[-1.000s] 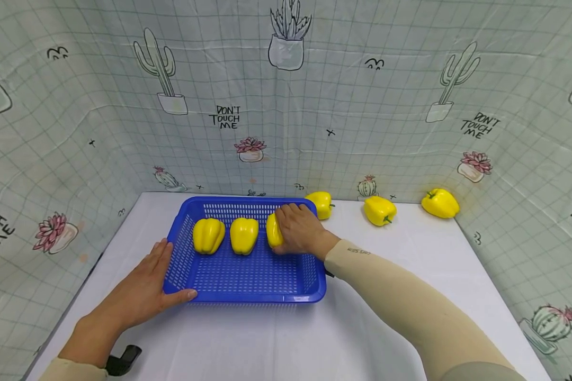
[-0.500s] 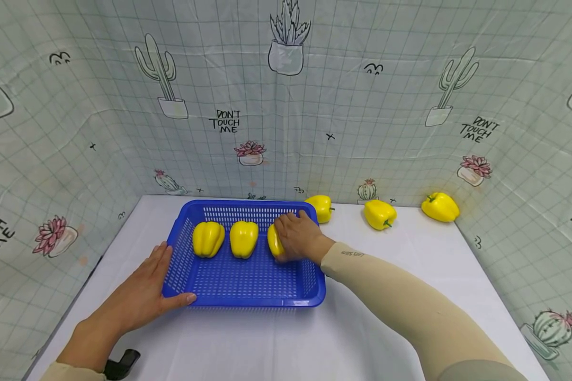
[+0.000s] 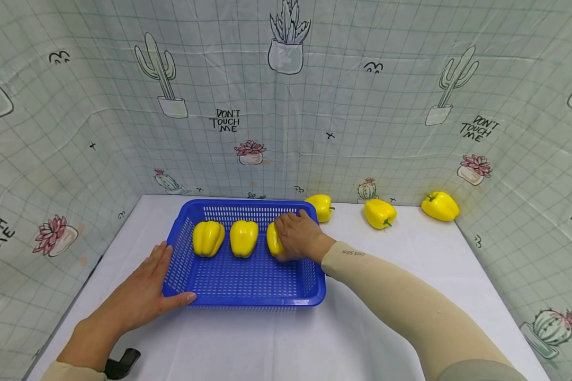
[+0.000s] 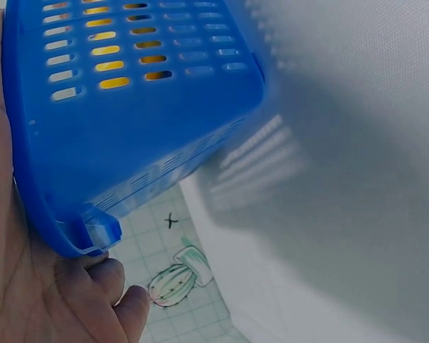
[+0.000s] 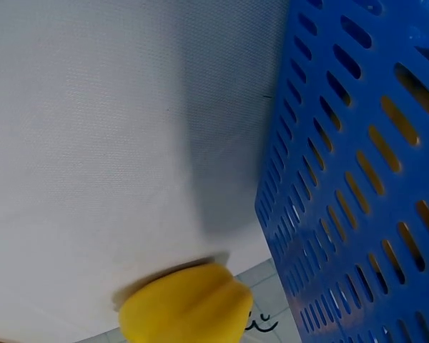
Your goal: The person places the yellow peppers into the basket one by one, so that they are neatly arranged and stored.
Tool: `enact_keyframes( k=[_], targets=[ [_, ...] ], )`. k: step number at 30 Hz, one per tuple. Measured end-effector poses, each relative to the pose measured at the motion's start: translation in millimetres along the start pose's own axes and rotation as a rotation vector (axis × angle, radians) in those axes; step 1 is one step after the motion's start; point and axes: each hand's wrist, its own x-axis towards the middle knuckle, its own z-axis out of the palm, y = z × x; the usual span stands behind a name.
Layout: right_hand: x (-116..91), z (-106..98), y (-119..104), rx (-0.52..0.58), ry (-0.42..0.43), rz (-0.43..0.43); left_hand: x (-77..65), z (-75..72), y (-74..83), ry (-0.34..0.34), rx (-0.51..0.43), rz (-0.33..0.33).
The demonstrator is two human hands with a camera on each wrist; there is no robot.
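In the head view, a blue plastic basket [image 3: 248, 301] stands on the table. My left hand [image 3: 140, 291] rests against its left end, with fingers along the side and thumb on the front rim. Inside the basket, my right hand [image 3: 299, 236] grips a yellow bell pepper [image 3: 274, 241] near the right end; my fingers cover much of it. Beside it, in a row, lie a middle bell pepper [image 3: 243, 239] and a left bell pepper [image 3: 208, 239]. The left wrist view has my left palm [image 4: 36, 300] along the rim of the slotted basket [image 4: 143, 121].
Outside the basket, three more yellow bell peppers lie along the back edge: one behind the right corner [image 3: 320, 207], one farther right [image 3: 380, 214], one at the far right [image 3: 440, 206]. A patterned curtain [image 3: 286, 116] encloses the white table [image 3: 248, 344] at the back and sides.
My right hand has lowered slightly in the basket and still holds the bell pepper. The left hand stays against the basket, and the other peppers have not moved.
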Motion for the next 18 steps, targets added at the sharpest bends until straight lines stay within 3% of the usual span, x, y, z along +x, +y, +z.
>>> enact_keyframes(
  k=[18],
  targets=[
    [-1.7, 0.3, -0.5, 0.021, 0.005, 0.017, 0.5, -0.2, -0.1, -0.007, 0.010, -0.003]
  ],
)
